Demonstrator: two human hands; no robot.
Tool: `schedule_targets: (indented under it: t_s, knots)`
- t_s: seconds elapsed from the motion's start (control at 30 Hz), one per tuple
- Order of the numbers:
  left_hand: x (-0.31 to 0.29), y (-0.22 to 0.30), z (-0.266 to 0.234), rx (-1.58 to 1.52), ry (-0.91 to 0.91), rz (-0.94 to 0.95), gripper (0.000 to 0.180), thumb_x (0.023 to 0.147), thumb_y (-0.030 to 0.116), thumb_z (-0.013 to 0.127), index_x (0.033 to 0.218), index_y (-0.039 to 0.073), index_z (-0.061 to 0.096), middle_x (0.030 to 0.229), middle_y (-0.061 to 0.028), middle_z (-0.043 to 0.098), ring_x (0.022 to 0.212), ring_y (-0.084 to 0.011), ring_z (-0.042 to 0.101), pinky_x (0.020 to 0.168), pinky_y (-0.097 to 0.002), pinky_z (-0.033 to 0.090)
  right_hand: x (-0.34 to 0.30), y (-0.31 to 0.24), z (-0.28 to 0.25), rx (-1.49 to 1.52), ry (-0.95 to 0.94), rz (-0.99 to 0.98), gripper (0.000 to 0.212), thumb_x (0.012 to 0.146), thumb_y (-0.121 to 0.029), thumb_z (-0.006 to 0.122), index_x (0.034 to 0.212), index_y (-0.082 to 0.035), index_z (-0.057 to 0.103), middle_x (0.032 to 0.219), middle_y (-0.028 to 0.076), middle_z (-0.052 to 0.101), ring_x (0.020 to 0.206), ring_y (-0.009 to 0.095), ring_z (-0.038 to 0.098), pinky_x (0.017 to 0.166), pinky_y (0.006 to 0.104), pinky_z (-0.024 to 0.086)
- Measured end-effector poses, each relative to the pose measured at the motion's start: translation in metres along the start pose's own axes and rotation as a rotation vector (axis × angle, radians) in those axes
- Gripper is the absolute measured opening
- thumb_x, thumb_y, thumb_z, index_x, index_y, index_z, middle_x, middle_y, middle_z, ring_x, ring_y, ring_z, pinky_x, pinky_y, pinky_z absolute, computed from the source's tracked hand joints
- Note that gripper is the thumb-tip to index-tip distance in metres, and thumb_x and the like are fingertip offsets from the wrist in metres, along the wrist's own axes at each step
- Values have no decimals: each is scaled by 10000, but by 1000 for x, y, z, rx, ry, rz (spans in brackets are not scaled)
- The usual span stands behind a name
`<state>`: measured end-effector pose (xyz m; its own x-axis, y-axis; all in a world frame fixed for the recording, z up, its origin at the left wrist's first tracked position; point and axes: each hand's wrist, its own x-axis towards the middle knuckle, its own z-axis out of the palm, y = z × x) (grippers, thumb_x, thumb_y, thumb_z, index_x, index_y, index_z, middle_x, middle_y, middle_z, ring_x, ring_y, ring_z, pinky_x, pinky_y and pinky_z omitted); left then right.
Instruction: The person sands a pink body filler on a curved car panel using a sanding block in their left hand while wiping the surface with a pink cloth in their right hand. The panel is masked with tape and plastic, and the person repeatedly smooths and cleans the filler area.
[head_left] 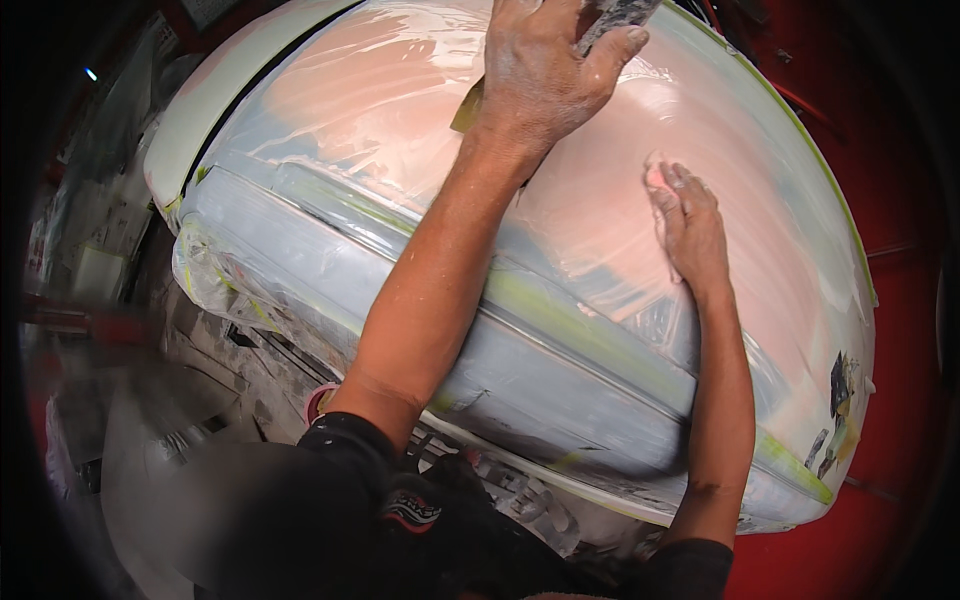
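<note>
A large curved car body panel [590, 215] lies before me, with pink filler, grey primer and yellow-green patches, wet and streaked with white slurry. At its far part, my left hand [540, 75] is closed around a sanding block [615, 18]. The block's dark grey end shows beside the thumb, and an olive edge sticks out on the hand's left; the palm hides the rest. Further right, my right hand [692, 225] rests on the pink area, its fingers together. Something pinkish-white and wet-looking [656, 175] shows at those fingers; I cannot make out what it is.
Crumpled masking film [220, 275] hangs off the panel's left corner. A dark gap separates a pale panel [200, 120] at the far left. Torn dark scraps [840, 390] cling to the right edge. Red floor [895, 330] lies to the right, clutter to the left.
</note>
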<state>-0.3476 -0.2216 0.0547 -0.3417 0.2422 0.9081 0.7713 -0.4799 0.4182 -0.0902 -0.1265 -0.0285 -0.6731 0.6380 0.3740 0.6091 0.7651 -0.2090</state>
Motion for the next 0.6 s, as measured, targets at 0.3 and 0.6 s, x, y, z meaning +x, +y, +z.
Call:
schedule_targets:
  t_s: [0.3,0.6]
  knots:
    - [1,-10,-2,-74,128,77,455,867,160,745,1260,-37,627,1103,-244,623,1056,-412,591,959,-473,475,10,-96,29,74,-149,-260,452,1031,-359,551,1359,-64,647,1458,192,574,1394,392,485,1199,465,345]
    - [-15,-16,7,169,-142,-18,515,874,272,748,1304,13,636,1160,-258,625,1147,-432,582,1034,-494,463,-78,-11,-52,24,-172,-59,371,1002,-276,616,1310,-87,699,1431,138,620,1389,376,511,1178,458,372]
